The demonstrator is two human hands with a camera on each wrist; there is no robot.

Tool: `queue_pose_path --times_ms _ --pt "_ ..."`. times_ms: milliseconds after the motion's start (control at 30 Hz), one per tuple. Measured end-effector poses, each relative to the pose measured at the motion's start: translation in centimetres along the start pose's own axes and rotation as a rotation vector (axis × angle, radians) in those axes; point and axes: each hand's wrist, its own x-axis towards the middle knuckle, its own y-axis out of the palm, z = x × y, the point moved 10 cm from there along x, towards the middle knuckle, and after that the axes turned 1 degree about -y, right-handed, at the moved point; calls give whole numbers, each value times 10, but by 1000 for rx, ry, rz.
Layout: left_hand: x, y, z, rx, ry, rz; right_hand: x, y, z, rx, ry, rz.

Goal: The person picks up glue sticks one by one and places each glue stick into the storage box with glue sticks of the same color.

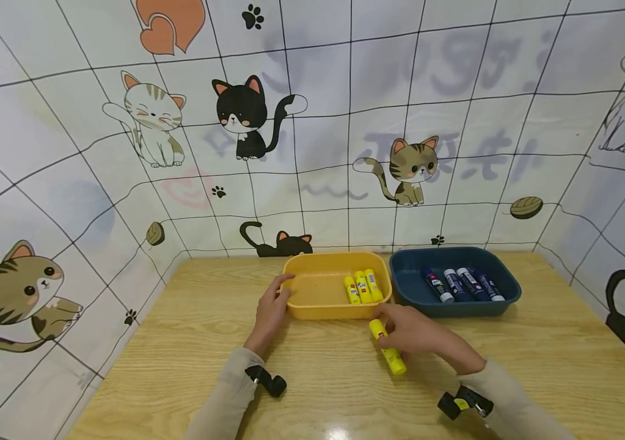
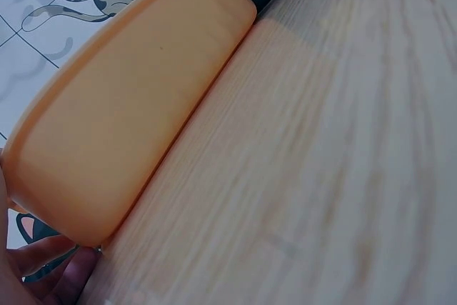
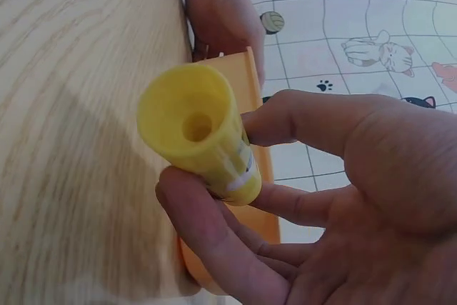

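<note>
My right hand (image 1: 413, 330) pinches a yellow glue stick (image 1: 387, 347) between thumb and fingers, just in front of the yellow bin's right corner. Seen up close in the right wrist view, the hollow end of the glue stick (image 3: 193, 123) faces the camera. My left hand (image 1: 270, 311) grips the left end of the yellow bin (image 1: 323, 313) at its rim; in the left wrist view some of its fingers (image 2: 68, 273) lie by the bin's lower corner. Inside the bin, three yellow glue sticks (image 1: 363, 287) lie side by side toward the right.
A dark blue bin (image 1: 455, 310) stands right of the yellow one, holding several dark blue glue sticks (image 1: 471, 283) with white ends. Both sit at the back of the wooden table (image 1: 312, 379), against a wall covering (image 1: 323, 134) printed with cats.
</note>
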Motion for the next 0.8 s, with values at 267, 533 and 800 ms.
queue_pose_path --times_ms 267,533,800 --pt "0 -1 0 5 8 -6 -5 -10 10 32 -20 -30" --pt "0 -1 2 3 6 -7 -8 -17 21 49 -113 -34" --pt "0 1 2 -14 -6 -2 -10 -23 25 39 -124 -44"
